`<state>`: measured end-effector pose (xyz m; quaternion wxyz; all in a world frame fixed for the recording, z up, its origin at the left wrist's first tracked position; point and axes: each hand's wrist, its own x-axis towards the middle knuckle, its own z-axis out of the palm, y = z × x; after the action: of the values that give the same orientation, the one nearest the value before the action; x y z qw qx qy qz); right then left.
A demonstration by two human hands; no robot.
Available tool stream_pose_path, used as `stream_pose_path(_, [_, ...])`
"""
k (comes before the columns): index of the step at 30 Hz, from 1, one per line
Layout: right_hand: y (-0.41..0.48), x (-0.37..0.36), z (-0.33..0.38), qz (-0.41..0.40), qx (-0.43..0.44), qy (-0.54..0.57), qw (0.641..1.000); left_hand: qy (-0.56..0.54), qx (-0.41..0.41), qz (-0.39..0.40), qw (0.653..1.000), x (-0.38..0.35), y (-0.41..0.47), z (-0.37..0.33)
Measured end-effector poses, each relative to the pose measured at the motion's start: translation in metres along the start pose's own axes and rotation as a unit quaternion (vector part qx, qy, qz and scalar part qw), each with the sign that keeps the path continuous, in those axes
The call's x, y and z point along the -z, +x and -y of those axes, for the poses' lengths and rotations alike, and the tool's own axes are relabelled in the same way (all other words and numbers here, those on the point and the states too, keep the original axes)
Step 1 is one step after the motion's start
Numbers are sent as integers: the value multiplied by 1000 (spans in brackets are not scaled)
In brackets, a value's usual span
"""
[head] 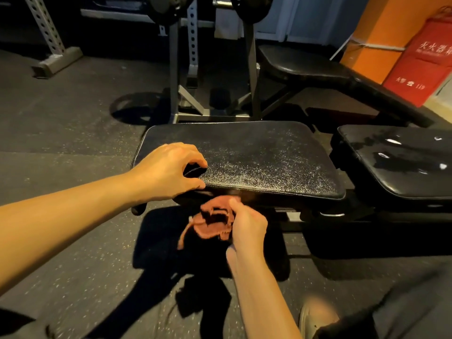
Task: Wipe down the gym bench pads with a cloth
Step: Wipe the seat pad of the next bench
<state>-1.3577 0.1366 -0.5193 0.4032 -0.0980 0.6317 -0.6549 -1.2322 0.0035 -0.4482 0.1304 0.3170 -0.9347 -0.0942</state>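
Here, speckled rubber floor (73, 118) lies under a black bench pad (256, 162).

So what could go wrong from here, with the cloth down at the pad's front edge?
The cloth, bunched in the right hand, trails a loose strip that may brush the floor and pick up grit. The left hand grips a corner of the seat pad, so that spot could be missed. The neighbouring pad shows shiny, seemingly wet patches that might be left undried.
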Motion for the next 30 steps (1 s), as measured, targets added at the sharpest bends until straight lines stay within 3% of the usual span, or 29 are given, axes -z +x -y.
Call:
stream_pose_path(9, [-1,1,-1,3,1,5,1000,-5,-1,-5,1000,0,-1,0])
stream_pose_path(12, [-1,8,12,-6,43,36,998,-7,-6,-5,1000,1,0,0])
stream_pose_path(16, [4,14,15,-29,-12,77,997,-1,-8,-6,1000,-1,0,1])
stream_pose_path(21, [-8,25,27,20,-1,70,997,-2,-4,-2,1000,0,0,0])
stream_pose_path(30, [-2,22,25,-32,-5,29,999,0,5,0,1000,0,1,-2])
